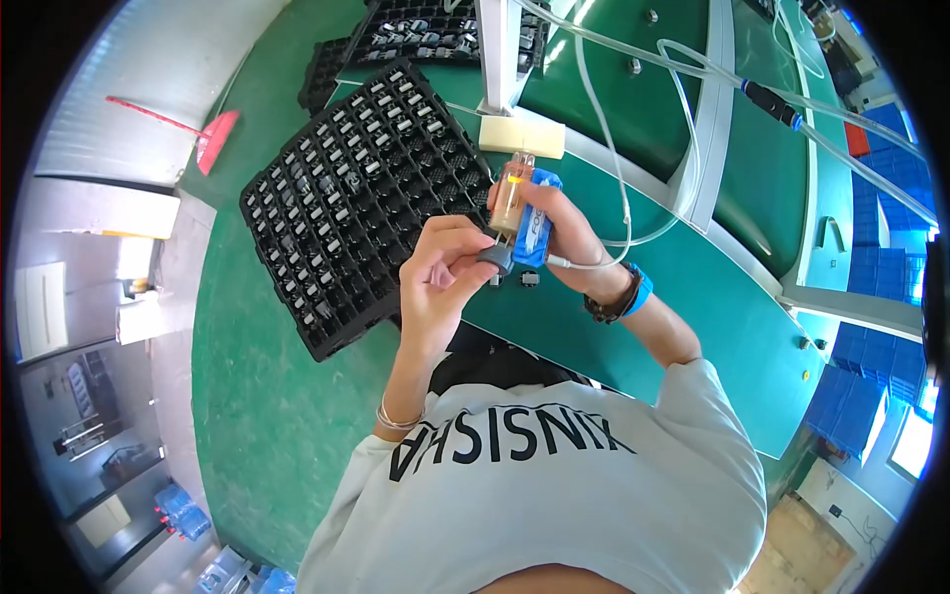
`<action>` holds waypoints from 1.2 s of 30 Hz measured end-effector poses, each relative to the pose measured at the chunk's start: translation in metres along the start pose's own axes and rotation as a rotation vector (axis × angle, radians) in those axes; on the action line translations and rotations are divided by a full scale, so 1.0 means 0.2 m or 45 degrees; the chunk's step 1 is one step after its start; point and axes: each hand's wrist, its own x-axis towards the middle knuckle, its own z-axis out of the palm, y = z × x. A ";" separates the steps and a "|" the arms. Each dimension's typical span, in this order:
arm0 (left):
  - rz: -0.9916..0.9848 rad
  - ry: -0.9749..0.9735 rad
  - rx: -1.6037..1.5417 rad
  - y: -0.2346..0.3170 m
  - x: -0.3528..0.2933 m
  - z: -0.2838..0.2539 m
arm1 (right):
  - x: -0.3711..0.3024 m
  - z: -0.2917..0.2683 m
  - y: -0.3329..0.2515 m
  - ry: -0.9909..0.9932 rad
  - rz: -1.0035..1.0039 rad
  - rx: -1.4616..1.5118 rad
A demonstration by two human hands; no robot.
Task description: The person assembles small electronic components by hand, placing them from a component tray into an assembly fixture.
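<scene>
My right hand (566,226) is closed round a blue dispensing gun (534,236) with a clear cylinder of amber-coloured content. A thin pale hose joins it near my wrist. Between the fingertips of my left hand (435,277) is a small dark grey round part (496,257), pinched just under the gun's lower end. Whether the tip touches the part I cannot tell. On the green table (633,317), right beside the grey part, lies a small dark metal piece (530,279); another sits partly hidden next to it.
To the left, a tilted black compartment tray (401,213) holds many small metallic parts. A cream block (522,136) lies beyond my hands. Clear hoses (698,148) loop over the right side near a white post (498,59). Another filled black tray (421,35) is at the back.
</scene>
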 end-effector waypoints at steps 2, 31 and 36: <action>0.028 0.002 0.012 -0.01 -0.01 0.00 | -0.01 0.00 0.02 0.028 0.025 -0.027; 0.108 0.137 0.238 -0.06 0.02 -0.04 | 0.15 -0.20 0.02 0.121 -0.404 0.050; 0.008 0.360 0.218 -0.07 -0.01 -0.14 | 0.41 -0.48 -0.08 0.366 -1.076 -1.233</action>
